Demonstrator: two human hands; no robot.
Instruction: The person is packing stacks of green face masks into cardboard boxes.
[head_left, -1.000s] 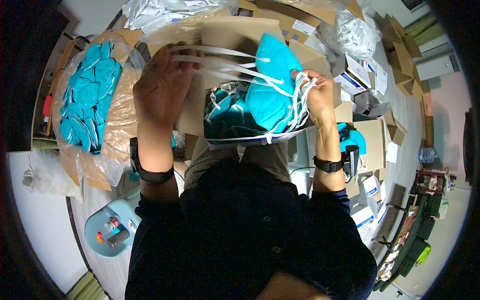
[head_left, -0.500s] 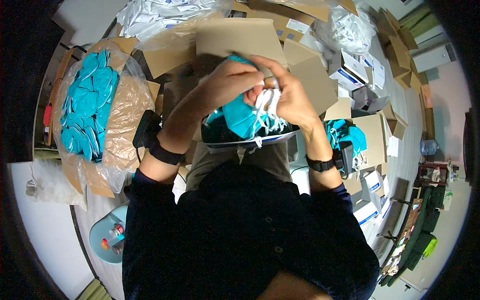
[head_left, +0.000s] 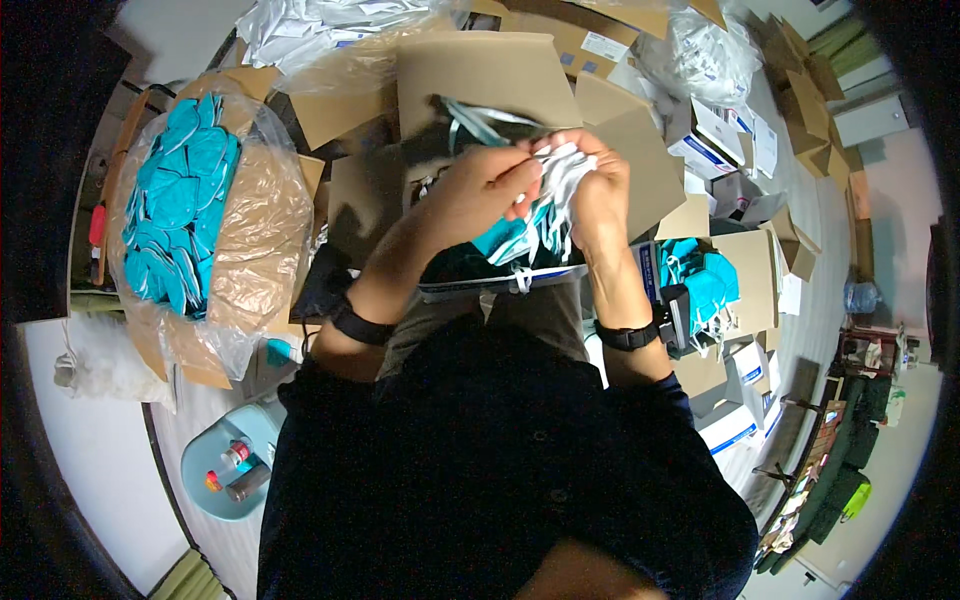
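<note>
In front of my lap stands an open box (head_left: 455, 291), with teal cup-shaped face masks (head_left: 492, 236) in it. My right hand (head_left: 603, 195) is closed round a bunch of white ear loops (head_left: 562, 170), whose ends hang down over the masks. Beside it my left hand (head_left: 490, 183) pinches at the same bunch with thumb and fingertips, close to the right fingers. Just beyond both hands, a blurred teal-and-white mask (head_left: 485, 122) shows edge-on. A white loop (head_left: 522, 279) droops over the box's near rim.
At left, a plastic-lined carton (head_left: 262, 215) holds piled teal masks (head_left: 172, 200). More masks (head_left: 705, 280) fill a box on the right. Cardboard flaps (head_left: 485, 75) rise behind my hands. A pale blue stool (head_left: 215, 497) with bottles stands lower left; white boxes (head_left: 725, 425) lie lower right.
Both hands have shifted slightly right. The loop bunch has spread in my right hand, and the mask that was under my hands now shows as a blurred strip beyond them.
</note>
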